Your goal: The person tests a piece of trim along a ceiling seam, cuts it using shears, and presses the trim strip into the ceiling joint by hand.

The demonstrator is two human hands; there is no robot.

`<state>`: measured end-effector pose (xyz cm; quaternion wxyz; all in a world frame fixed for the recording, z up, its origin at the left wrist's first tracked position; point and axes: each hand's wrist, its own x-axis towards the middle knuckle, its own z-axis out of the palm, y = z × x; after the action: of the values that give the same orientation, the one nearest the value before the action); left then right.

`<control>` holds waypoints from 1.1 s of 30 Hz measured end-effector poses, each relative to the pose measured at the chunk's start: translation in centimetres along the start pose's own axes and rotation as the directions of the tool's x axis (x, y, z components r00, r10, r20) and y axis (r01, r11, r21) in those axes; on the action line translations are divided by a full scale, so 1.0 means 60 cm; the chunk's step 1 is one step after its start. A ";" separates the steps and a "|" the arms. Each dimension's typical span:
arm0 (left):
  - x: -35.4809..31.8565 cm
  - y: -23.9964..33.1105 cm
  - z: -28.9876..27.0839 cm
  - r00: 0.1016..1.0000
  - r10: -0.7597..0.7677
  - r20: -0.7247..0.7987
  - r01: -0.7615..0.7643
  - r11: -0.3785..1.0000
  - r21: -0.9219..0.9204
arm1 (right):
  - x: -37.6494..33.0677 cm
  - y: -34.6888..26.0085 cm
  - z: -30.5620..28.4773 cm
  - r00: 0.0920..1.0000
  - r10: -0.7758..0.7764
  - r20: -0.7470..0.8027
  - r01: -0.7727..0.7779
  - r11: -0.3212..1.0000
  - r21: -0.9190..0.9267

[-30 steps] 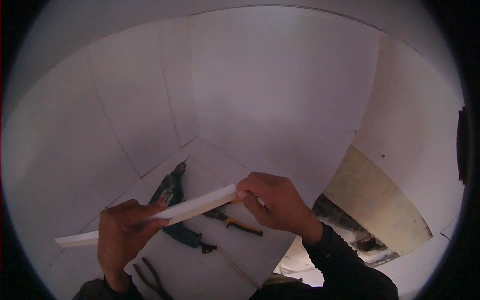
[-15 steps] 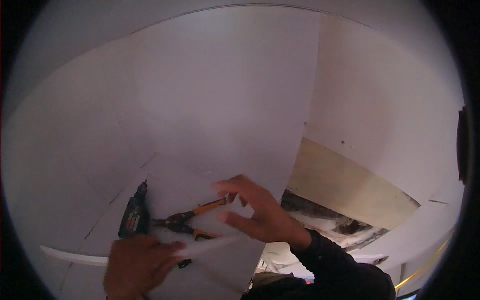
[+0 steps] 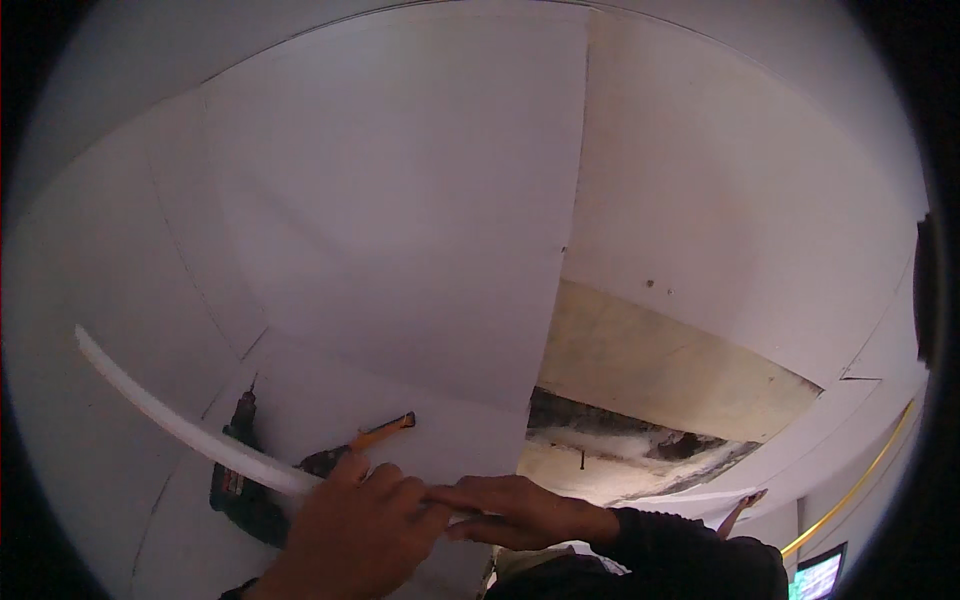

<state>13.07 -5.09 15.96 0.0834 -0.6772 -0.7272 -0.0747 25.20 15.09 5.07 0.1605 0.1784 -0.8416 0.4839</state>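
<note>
A long narrow white strip (image 3: 180, 425) slants across the lower left, and my left hand (image 3: 360, 530) is closed around its right end. My right hand (image 3: 520, 508) meets the left one there, thumb and fingers pinching a pale bit of the same strip. Beneath the strip lies a dark green power drill (image 3: 235, 485) with a thin bit, partly covered by it. Snips with an orange handle (image 3: 382, 432) rest beside the drill; my left hand and the strip hide much of them.
A pale wall panel (image 3: 400, 180) rises ahead. To the right is an opening with a dark, stained edge (image 3: 640, 435). Another person's hand (image 3: 745, 505) shows at lower right, near a yellow band (image 3: 850, 490) and a lit screen (image 3: 818, 575).
The white strip has been lifted, its far end now higher and crossing over the drill. My right hand has come down to my left, and both have closed. The view has shifted.
</note>
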 end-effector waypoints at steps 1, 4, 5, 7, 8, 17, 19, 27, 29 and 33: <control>0.012 -0.006 0.009 0.997 0.054 -0.057 -0.049 0.995 0.083 | -0.013 0.011 0.007 0.998 -0.018 -0.052 0.016 0.999 -0.048; 0.035 -0.017 0.012 0.983 0.183 -0.004 -0.179 0.962 0.205 | -0.055 0.051 0.018 0.976 -0.077 -0.201 0.044 0.985 -0.165; 0.043 -0.018 0.008 0.976 0.214 0.048 -0.219 0.950 0.222 | -0.067 0.064 0.024 0.965 -0.098 -0.244 0.054 0.982 -0.179; 0.075 -0.004 0.017 0.934 0.278 0.224 -0.334 0.900 0.279 | -0.090 0.089 0.037 0.941 -0.079 -0.328 0.016 0.982 -0.190; 0.093 0.003 0.022 0.909 0.308 0.280 -0.386 0.877 0.287 | -0.100 0.100 0.044 0.928 -0.041 -0.369 -0.030 0.982 -0.185; 0.187 0.008 0.063 0.745 0.487 -0.455 -0.427 0.873 0.235 | -0.110 0.182 -0.033 0.498 -0.357 -0.790 -0.280 0.796 -0.536; 0.216 -0.011 0.073 0.793 0.288 -0.537 -0.293 0.953 0.078 | -0.100 0.186 -0.062 0.429 -0.389 -0.815 -0.258 0.813 -0.523; 0.310 -0.045 0.116 0.616 -0.046 -0.786 -0.048 0.994 -0.095 | -0.064 0.169 -0.093 0.322 -0.378 -0.868 -0.251 0.850 -0.464; 0.316 -0.042 0.121 0.600 -0.077 -0.796 -0.027 0.993 -0.117 | -0.062 0.168 -0.094 0.306 -0.380 -0.873 -0.306 0.829 -0.468; 0.319 -0.039 0.130 0.573 -0.105 -0.813 0.023 0.993 -0.112 | -0.069 0.167 -0.096 0.322 -0.381 -0.867 -0.306 0.825 -0.476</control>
<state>9.26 15.09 12.59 0.3761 -0.5429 -0.6268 -0.4134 24.85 25.38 -1.59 0.6757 -0.1730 -0.6827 0.2181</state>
